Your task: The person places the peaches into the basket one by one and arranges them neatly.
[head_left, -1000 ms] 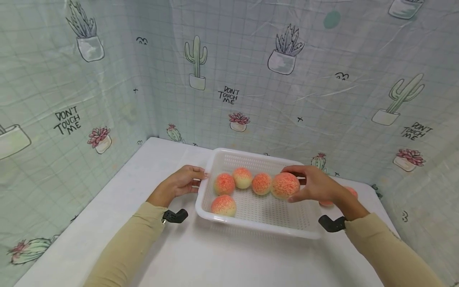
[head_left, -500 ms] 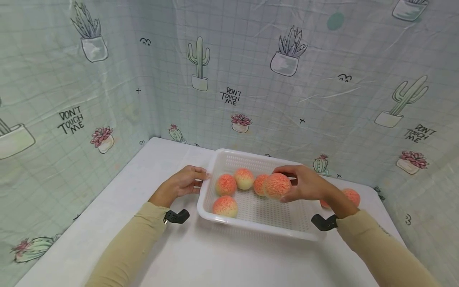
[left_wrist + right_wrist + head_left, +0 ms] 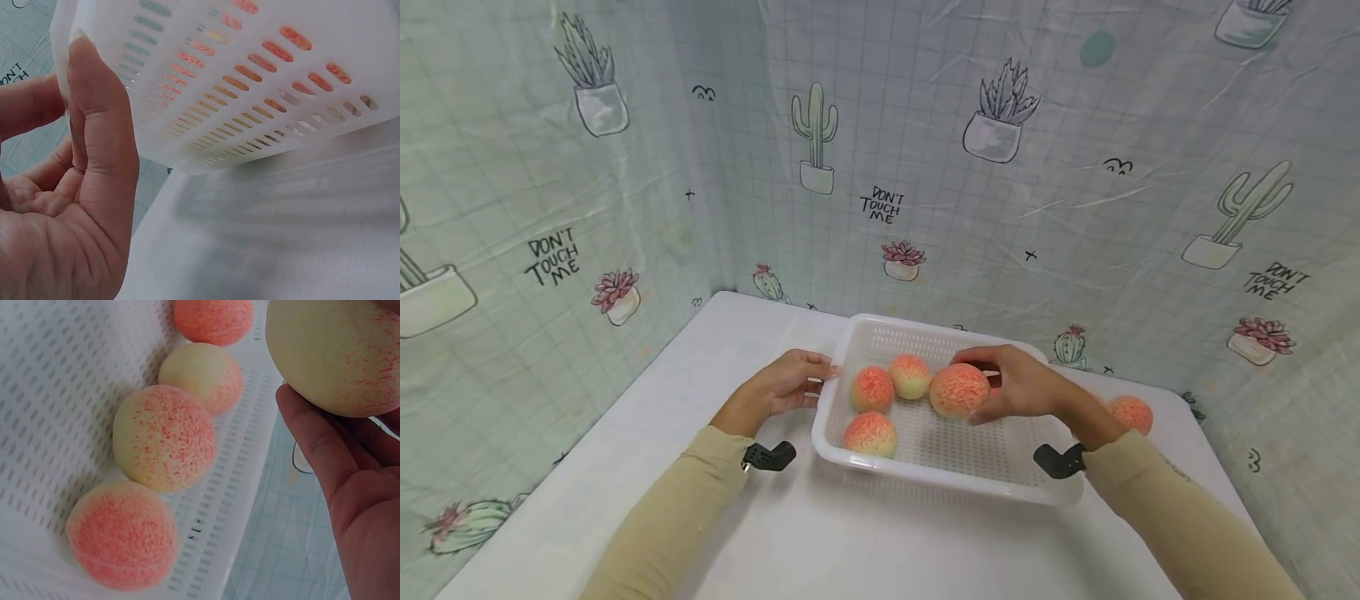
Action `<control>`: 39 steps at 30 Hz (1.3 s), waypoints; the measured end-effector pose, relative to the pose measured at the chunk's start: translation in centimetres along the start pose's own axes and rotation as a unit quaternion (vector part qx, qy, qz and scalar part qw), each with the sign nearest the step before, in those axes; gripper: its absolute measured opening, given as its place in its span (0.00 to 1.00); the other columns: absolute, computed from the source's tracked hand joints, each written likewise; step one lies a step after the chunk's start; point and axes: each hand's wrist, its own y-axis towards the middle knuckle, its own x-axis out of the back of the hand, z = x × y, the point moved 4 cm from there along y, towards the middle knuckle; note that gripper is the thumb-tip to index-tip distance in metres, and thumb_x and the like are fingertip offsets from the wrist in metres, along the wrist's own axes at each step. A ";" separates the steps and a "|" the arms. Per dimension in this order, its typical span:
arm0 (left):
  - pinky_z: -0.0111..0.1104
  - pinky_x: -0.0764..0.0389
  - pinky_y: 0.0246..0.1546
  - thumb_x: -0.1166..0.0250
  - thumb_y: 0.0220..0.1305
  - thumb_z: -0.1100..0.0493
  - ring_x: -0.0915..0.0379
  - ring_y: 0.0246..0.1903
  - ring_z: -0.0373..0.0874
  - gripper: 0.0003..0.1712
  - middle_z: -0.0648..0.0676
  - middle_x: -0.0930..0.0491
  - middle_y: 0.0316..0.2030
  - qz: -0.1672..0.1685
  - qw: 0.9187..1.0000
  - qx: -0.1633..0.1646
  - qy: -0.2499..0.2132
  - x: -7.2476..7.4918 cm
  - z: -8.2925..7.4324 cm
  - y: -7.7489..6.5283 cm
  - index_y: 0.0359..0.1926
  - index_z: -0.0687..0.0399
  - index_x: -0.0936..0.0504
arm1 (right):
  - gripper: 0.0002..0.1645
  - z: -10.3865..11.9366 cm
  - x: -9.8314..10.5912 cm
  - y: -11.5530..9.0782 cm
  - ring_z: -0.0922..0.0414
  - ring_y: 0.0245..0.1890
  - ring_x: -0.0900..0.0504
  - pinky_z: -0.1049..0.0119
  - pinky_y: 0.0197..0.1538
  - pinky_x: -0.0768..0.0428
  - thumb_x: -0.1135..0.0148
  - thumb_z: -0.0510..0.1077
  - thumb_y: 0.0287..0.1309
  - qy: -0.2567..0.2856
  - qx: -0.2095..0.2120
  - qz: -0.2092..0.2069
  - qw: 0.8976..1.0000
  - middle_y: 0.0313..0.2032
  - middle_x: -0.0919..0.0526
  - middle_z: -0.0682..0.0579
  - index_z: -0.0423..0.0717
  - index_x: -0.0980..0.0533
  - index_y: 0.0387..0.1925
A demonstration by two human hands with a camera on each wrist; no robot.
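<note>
Backdrop: cactus-print sheet behind a white surface (image 3: 820,533).
Basket: white slotted basket (image 3: 925,333) at centre; peaches inside sit toward its 9 to 12 o'clock side.
Held peach: peach (image 3: 958,390) in the right hand (image 3: 1022,387), above the basket floor near centre, just at 3 o'clock of the resting peaches.
Right grip: fingers and thumb curled round the peach, palm turned toward 9 o'clock; wrist view shows the fruit seated on the fingers (image 3: 325,444), clear of the basket floor.
Left grip: left hand (image 3: 782,385) at the basket's 9 o'clock wall; thumb (image 3: 100,125) laid on the slotted wall, fingers loosely curled beside it; whether they pinch the rim, cannot tell.
Loose peach: one more (image 3: 1131,412) on the surface at 3 o'clock, outside the basket.
Step (judged): placing a carried peach among those in the basket.
Next move (judged): lower it into the bare floor at 6 o'clock of the row, then relax the fingers; basket wants steadying.
</note>
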 end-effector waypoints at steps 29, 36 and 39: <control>0.37 0.11 0.40 0.36 0.71 0.62 0.19 0.39 0.44 0.19 0.54 0.16 0.45 -0.006 1.000 -0.008 0.001 -0.1 0.1 -0.2 0.57 0.69 0.21 | 0.44 0.6 -2.5 2.8 0.56 0.53 0.19 0.58 0.61 0.17 0.17 0.48 0.42 -0.027 0.002 0.017 0.999 0.56 0.16 0.53 0.48 0.22 0.64; 0.38 0.11 0.41 0.35 0.71 0.62 0.18 0.40 0.45 0.18 0.56 0.16 0.48 -0.012 1.000 -0.005 0.004 0.0 0.5 0.0 0.57 0.68 0.20 | 0.45 0.3 -3.2 3.2 0.55 0.52 0.19 0.55 0.60 0.16 0.17 0.47 0.43 -0.029 -0.012 0.021 0.999 0.57 0.16 0.52 0.48 0.23 0.65; 0.38 0.11 0.41 0.35 0.71 0.62 0.18 0.40 0.45 0.18 0.56 0.16 0.48 -0.012 1.000 -0.005 0.004 0.1 0.4 0.0 0.57 0.67 0.20 | 0.46 0.4 -3.3 3.3 0.54 0.53 0.19 0.53 0.60 0.16 0.16 0.46 0.43 -0.029 -0.018 0.021 0.999 0.57 0.16 0.51 0.47 0.24 0.66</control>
